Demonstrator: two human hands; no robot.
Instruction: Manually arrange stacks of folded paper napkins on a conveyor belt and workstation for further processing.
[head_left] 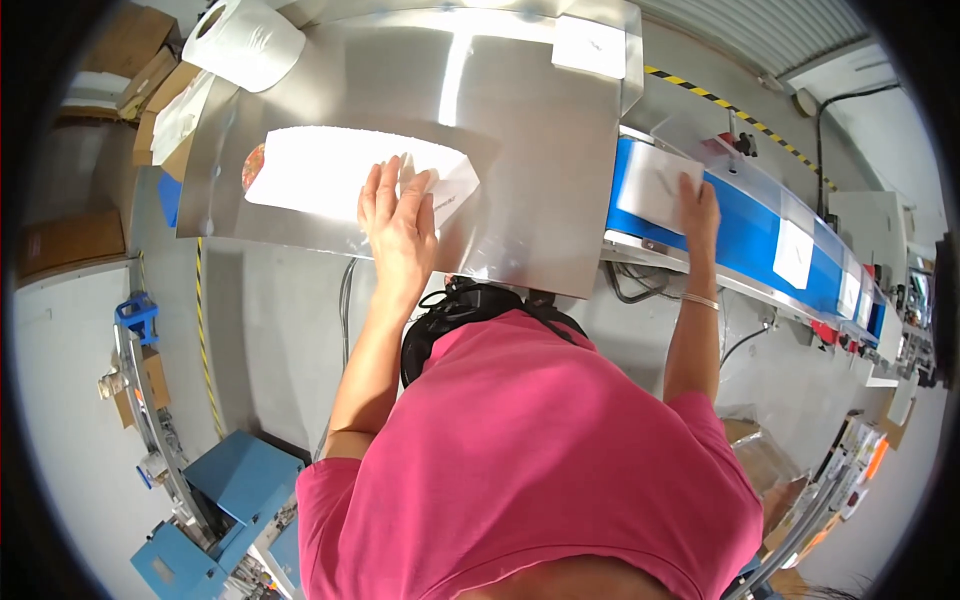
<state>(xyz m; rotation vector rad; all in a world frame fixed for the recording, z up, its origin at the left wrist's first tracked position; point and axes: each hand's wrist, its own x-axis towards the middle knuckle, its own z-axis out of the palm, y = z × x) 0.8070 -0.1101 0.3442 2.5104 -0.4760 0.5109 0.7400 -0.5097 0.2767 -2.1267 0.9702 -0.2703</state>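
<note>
On the steel table (540, 150) lies a long fanned row of white flat packets (320, 165), which look like paper envelopes or bags. My left hand (400, 215) rests on the right end of this row, fingers stretched and slightly apart. A red patterned piece (253, 170) shows at the row's left end. To the right, my right hand (700, 210) has its fingers on the right edge of a single white packet (655, 188), gripping it over the near end of a blue conveyor belt (735, 225). The thumb of that hand is hidden.
More white packets (793, 255) lie spaced along the belt farther right. A white sheet (590, 47) sits at the table's far right corner. At the far left stand a large white roll (245, 45) and cardboard boxes (130, 40). Blue cabinets (240, 475) are at lower left.
</note>
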